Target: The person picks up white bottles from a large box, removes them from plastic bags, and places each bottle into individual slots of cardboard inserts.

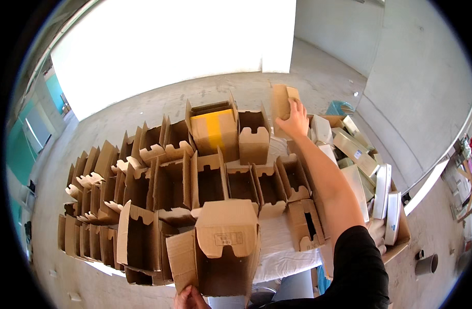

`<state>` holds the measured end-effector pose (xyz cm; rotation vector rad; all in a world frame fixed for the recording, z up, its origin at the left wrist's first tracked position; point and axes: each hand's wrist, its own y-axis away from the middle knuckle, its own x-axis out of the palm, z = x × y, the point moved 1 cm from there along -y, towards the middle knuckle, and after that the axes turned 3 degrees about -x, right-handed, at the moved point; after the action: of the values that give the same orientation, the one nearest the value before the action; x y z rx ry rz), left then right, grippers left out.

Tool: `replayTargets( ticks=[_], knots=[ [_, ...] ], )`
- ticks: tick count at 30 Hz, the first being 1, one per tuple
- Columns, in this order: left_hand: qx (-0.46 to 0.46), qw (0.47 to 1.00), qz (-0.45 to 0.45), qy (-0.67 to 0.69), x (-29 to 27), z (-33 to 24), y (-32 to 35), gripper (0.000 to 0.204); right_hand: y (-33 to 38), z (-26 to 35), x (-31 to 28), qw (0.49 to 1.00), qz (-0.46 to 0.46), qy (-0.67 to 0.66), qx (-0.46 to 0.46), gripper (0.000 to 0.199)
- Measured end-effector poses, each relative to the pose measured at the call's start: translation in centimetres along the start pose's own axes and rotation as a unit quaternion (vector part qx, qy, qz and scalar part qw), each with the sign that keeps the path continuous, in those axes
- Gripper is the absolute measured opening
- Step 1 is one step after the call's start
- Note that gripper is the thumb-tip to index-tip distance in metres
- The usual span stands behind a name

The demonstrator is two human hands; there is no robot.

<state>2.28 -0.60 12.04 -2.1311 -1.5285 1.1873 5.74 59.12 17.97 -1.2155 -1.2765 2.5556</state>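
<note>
Right hand (pixel 293 121) closed on small cardboard piece (pixel 282 102), far side of worktop (pixel 287 252). Left hand (pixel 190 298) touching big open box (pixel 220 252) at near edge (fingers cut off by frame, grip unclear).

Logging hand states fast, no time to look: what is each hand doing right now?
Left hand: grips the bottom edge of the nearest open cardboard box.
Right hand: reached far out, closed on a folded cardboard piece.
</note>
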Motion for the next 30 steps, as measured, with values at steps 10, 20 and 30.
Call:
replayTargets(
  ticks=[10,20,30],
  knots=[
    [-0.062,0.994,-0.041,0.085,1.3,0.6,-0.9,0.02,2.7,-3.0,5.9,0.985,0.156,0.07,0.021,0.08],
    [-0.109,0.978,-0.097,0.152,1.5,-2.1,-0.8,0.018,5.3,-3.5,-0.7,0.992,0.047,-0.085,0.086,0.044],
    [-0.209,0.921,0.067,0.323,3.9,-7.4,3.2,0.03,30.9,7.7,-21.6,0.863,0.037,-0.471,0.182,0.021]
  ],
)
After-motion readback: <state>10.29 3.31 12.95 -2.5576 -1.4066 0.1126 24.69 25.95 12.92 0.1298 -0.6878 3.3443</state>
